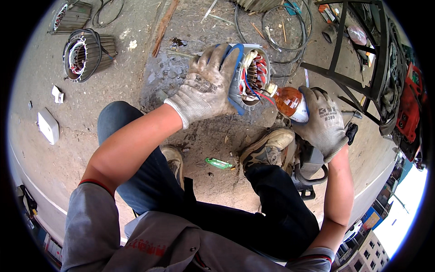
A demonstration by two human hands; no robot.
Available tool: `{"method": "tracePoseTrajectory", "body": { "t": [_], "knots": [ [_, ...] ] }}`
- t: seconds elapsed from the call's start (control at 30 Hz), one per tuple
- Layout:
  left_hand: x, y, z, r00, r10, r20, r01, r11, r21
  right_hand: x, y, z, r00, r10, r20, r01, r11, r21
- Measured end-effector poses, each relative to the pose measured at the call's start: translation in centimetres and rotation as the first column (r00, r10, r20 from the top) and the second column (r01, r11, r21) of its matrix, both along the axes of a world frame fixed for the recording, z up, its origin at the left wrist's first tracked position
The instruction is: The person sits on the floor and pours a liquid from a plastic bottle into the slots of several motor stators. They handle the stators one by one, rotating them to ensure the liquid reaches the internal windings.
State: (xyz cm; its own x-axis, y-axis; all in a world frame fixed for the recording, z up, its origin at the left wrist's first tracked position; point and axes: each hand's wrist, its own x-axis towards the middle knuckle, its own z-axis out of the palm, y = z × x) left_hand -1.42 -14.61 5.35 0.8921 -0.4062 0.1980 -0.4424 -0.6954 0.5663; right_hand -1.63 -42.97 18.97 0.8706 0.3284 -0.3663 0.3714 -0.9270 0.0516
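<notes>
A motor stator [255,72] lies on its side in front of me, its open end facing right. Red and white windings show inside, and red and blue lead wires stick out toward the right. My left hand [210,79], in a grey-white glove with a blue palm, grips the housing from the left and covers much of it. In my right hand [322,113], gloved the same way, is a clear plastic bottle [288,101] of amber liquid. The bottle is tilted, its neck close to the windings and wires. Whether liquid is flowing out I cannot tell.
Two more stators [84,56] stand at the far left. Cable loops [299,41] lie beyond my hands. A black metal frame [349,59] is at the right, near a red tool [410,104]. A green wrapper [218,163] lies between my shoes, and a white box [48,126] at left.
</notes>
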Motion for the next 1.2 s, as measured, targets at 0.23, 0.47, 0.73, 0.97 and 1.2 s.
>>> {"method": "tracePoseTrajectory", "body": {
  "t": [0.23, 0.47, 0.73, 0.97, 1.2],
  "knots": [
    [-0.2, 0.1, -0.2, 1.0, 0.001, -0.011, -0.001, 1.0, -0.024, 0.3, -0.2, -0.1, 1.0, -0.018, 0.005, 0.018, 0.999, -0.034],
    [0.2, 0.4, 0.0, 1.0, 0.004, 0.009, -0.004, 1.0, -0.012, 0.8, 0.2, -0.2, 0.999, -0.053, 0.002, 0.053, 0.998, -0.037],
    [0.4, 0.4, 0.0, 1.0, 0.024, -0.006, -0.024, 1.0, 0.019, 0.5, -0.1, -0.3, 0.999, -0.044, -0.008, 0.044, 0.999, -0.025],
    [0.5, 0.7, 0.0, 0.999, 0.005, -0.039, -0.004, 1.0, 0.031, 0.1, 0.2, 0.2, 0.998, -0.059, -0.007, 0.059, 0.998, 0.023],
    [0.5, 0.7, -0.4, 0.999, 0.005, -0.039, -0.004, 1.0, 0.024, 0.2, 0.8, 1.2, 0.993, -0.087, -0.076, 0.088, 0.996, 0.003]
  ]
}}
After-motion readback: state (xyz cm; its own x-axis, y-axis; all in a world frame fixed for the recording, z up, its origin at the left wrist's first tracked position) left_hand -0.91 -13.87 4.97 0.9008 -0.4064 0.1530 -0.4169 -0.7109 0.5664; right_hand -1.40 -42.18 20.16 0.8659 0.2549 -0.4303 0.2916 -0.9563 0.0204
